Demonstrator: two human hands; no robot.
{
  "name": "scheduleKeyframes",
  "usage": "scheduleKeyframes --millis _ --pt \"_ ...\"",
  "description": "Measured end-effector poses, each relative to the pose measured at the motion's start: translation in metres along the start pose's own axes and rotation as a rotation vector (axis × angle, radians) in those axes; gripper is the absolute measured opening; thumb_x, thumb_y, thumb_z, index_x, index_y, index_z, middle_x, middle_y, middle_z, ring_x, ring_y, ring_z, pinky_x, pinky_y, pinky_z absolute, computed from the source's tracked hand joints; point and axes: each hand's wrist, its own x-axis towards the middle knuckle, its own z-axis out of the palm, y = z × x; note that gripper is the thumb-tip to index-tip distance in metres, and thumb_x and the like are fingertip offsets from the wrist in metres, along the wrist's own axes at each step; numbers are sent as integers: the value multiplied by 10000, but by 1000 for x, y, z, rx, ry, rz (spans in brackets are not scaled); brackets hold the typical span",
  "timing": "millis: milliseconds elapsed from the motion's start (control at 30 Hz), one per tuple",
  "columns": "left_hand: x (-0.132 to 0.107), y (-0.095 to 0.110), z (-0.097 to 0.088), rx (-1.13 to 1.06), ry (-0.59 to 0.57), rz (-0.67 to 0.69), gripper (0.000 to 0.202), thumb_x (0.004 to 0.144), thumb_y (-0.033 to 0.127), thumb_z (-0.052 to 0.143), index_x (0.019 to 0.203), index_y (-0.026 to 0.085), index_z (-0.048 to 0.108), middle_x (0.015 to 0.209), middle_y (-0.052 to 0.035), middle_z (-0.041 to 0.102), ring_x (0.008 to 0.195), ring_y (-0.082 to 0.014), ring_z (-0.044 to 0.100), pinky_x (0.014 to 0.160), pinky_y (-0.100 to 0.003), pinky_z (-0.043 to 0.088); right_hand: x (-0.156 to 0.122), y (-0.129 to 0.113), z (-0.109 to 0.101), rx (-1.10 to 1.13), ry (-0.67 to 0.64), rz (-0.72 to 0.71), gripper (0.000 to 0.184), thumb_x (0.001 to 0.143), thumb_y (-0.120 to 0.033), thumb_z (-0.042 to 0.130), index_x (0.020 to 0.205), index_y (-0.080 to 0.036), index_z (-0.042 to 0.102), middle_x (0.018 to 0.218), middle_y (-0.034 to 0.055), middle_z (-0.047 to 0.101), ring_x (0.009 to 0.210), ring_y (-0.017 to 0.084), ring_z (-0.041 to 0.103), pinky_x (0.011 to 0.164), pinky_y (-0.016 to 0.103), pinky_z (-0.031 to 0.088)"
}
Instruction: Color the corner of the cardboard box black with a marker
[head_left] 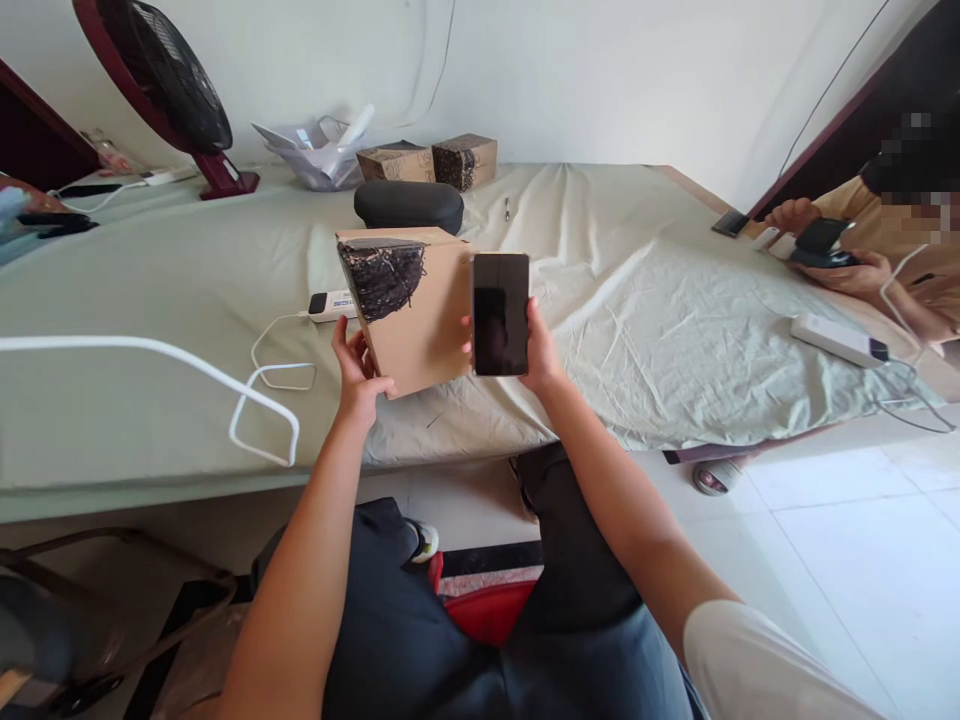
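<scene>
My left hand [358,375] grips the lower left edge of a brown cardboard box [420,320], its thumb on the near face. Black scribbled marking or tape covers the box's upper left corner. In my right hand [541,345] is a smartphone [500,315], held upright with its dark screen towards me, fingers wrapped behind it. The phone is at the box's right side; whether the two touch I cannot tell. Just behind the box lies a black zip case [409,205]. A white power bank [331,306] with a cable sits left of the box.
Two small cardboard boxes [465,162] and a clear plastic basket [319,160] stand by the wall, near a fan [176,90]. A white cable [150,345] arcs over the left side. At right, another person's hands [862,265] hold a dark device near a white power bank [838,340].
</scene>
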Motion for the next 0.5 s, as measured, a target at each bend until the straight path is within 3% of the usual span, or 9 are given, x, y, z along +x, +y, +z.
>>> scheduleKeyframes --millis 133,233,333,400,467,500 --pt "-1 5 -2 18 4 -14 1233 358 125 660 1526 435 416 1330 -66 537 1210 -274 522 674 -246 494 13 -1 -52 -207 292 -35 654 1101 -714 268 1237 -221 676 1199 109 785 940 237 783 846 399 661" --pt "3 3 -4 22 -6 -29 1244 352 104 659 1528 424 408 1296 -58 533 1182 -263 532 716 -253 510 23 7 -82 -559 621 -29 504 1124 -583 359 955 -216 661 933 63 754 892 221 753 816 338 629" --pt "7 -1 -6 17 -23 -18 1260 350 71 662 1535 409 394 1298 -52 525 1184 -253 538 754 -259 515 29 17 -100 -926 760 18 495 1109 -513 439 737 -222 587 718 38 656 847 247 727 788 330 594" --pt "8 -3 -7 19 -31 -6 1254 365 65 667 1540 406 388 1330 -50 520 1199 -251 538 771 -265 513 31 23 -105 -983 761 12 426 1084 -475 492 802 -204 660 775 51 701 931 261 741 831 332 592" --pt "10 -6 -8 29 -42 0 1251 378 60 670 1544 411 382 1370 -51 517 1221 -253 535 785 -269 513 31 26 -108 -987 749 -9 359 1053 -468 545 1083 -168 739 975 84 781 1059 259 751 886 330 601" --pt "10 -6 -9 36 -49 -1 1256 377 56 670 1546 413 379 1390 -52 516 1235 -254 533 792 -268 515 30 26 -109 -996 743 -17 419 1041 -473 559 1256 -148 715 1097 111 796 1117 256 749 909 334 607"
